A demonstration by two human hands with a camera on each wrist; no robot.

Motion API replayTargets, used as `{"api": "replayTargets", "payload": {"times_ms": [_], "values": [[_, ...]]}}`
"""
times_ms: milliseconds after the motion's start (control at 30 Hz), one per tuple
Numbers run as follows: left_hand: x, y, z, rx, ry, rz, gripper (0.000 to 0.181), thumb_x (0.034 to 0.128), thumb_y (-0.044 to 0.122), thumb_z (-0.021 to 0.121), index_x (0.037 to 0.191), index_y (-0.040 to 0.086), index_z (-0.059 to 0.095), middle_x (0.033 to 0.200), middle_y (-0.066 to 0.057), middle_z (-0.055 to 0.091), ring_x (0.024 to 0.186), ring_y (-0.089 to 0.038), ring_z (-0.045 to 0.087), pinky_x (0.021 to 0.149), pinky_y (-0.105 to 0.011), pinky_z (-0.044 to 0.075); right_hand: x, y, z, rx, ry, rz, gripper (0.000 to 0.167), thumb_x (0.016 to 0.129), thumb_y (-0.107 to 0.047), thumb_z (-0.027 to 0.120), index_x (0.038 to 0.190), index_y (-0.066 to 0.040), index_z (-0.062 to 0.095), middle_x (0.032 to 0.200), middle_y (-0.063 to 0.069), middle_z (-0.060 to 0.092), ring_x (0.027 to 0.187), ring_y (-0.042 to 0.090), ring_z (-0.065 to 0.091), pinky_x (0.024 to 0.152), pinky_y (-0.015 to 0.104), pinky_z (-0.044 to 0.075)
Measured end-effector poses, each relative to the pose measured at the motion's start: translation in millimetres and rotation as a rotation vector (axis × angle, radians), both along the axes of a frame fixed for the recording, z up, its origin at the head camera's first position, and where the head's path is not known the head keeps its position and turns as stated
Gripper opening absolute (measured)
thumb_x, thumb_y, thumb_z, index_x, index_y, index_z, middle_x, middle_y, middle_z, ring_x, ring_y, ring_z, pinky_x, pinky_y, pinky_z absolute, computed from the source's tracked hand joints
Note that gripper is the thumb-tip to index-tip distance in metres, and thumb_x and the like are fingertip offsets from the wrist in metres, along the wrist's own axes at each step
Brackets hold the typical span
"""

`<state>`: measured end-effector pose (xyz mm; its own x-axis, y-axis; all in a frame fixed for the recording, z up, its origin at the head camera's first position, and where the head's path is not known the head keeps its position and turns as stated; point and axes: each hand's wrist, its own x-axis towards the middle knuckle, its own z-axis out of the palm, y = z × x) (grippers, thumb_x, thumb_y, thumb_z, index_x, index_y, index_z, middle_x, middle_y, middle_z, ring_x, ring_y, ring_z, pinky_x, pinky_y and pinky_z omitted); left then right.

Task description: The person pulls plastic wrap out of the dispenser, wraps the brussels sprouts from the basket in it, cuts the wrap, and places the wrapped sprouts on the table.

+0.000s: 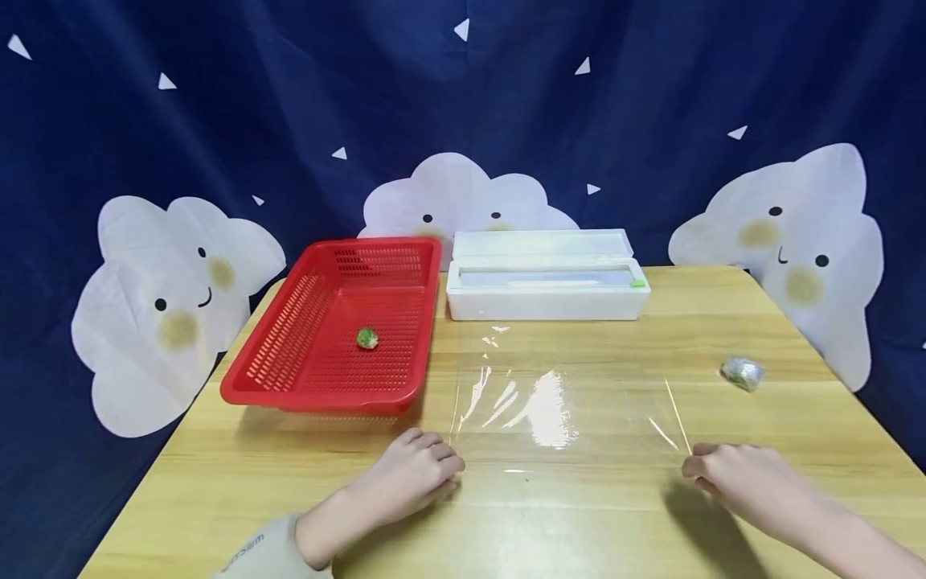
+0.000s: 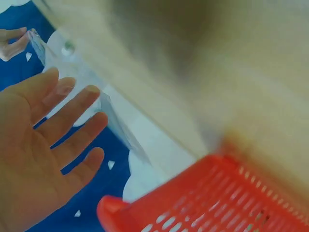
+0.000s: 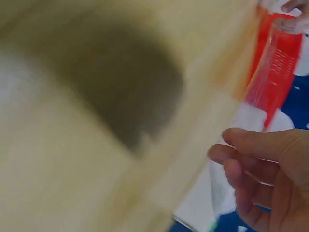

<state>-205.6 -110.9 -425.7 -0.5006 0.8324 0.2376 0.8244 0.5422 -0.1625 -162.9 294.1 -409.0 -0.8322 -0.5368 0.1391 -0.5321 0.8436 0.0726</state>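
Note:
A clear sheet of plastic wrap (image 1: pixel 553 410) stretches from the white box (image 1: pixel 548 304) toward me, shining in the light. My left hand (image 1: pixel 415 476) pinches its near left corner between thumb and forefinger. In the left wrist view the other fingers (image 2: pixel 87 133) of that hand are spread. At the near right corner, my right hand (image 1: pixel 752 482) pinches the sheet between thumb and fingertips. The right wrist view shows that hand (image 3: pixel 270 169) with its remaining fingers loosely bent. The box's lid (image 1: pixel 542 243) stands raised, and a small green piece (image 1: pixel 637 283) sits on its right rim.
Left of the box stands a red plastic basket (image 1: pixel 325 398) with a small green sprout-like vegetable (image 1: pixel 366 338) in it. A small shiny wrapped bundle (image 1: pixel 742 372) lies on the wooden table (image 1: pixel 796 426) at the right. Behind hangs a dark blue curtain (image 1: pixel 405 88) with cloud faces.

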Motion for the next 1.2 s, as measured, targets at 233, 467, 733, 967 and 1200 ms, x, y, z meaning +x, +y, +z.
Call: {"api": "replayTargets", "payload": {"times_ms": [233,467,733,967,1200], "values": [[2.2,-0.2,-13.8,-0.160,-0.089,0.057,0.029,0.0782,0.042,0.065,0.099,0.021,0.063,0.099,0.006,0.061,0.093,-0.013,0.053,0.078,-0.034,0.045,-1.2,-7.1,-25.7,0.019,-0.217,-0.050,0.021,0.070,-0.026,0.074,0.085,-0.014,0.066,0.079,-0.009,0.053,0.058,0.009,0.054,0.042,0.026,0.042],[8.0,-3.4,-11.6,-0.226,-0.166,0.084,0.048,0.0792,0.047,0.061,0.115,0.015,0.059,0.117,-0.002,0.055,0.105,-0.017,0.051,0.080,-0.037,0.045,4.9,-11.1,-33.4,0.004,-0.266,-0.137,0.049,0.073,-0.040,0.070,0.103,-0.001,0.065,0.101,0.009,0.060,0.084,0.030,0.060,0.055,0.041,0.051],[13.2,-6.2,-10.3,-0.244,-0.290,0.109,0.056,0.0809,0.046,0.060,0.124,0.011,0.053,0.132,-0.008,0.045,0.115,-0.022,0.046,0.086,-0.043,0.044,11.9,-2.6,-40.6,-0.025,-0.315,-0.102,0.056,0.075,-0.044,0.067,0.100,0.006,0.064,0.110,0.020,0.057,0.096,0.038,0.054,0.070,0.047,0.050],[10.0,-6.7,-8.2,-0.209,-0.325,0.094,0.049,0.0822,0.042,0.061,0.120,0.012,0.055,0.117,-0.005,0.046,0.112,-0.019,0.045,0.085,-0.040,0.044,9.6,7.8,-46.0,-0.107,-0.137,0.047,0.041,0.074,-0.043,0.069,0.083,-0.003,0.068,0.088,-0.002,0.052,0.077,0.015,0.050,0.060,0.031,0.048],[10.0,-7.7,-10.2,-0.235,-0.303,0.074,0.045,0.0831,0.043,0.059,0.117,0.013,0.056,0.117,-0.003,0.046,0.113,-0.018,0.044,0.085,-0.038,0.043,6.5,21.3,-40.5,-0.103,-0.344,0.100,0.047,0.081,-0.041,0.063,0.090,0.005,0.067,0.092,0.003,0.054,0.078,0.020,0.055,0.062,0.035,0.048]]}}
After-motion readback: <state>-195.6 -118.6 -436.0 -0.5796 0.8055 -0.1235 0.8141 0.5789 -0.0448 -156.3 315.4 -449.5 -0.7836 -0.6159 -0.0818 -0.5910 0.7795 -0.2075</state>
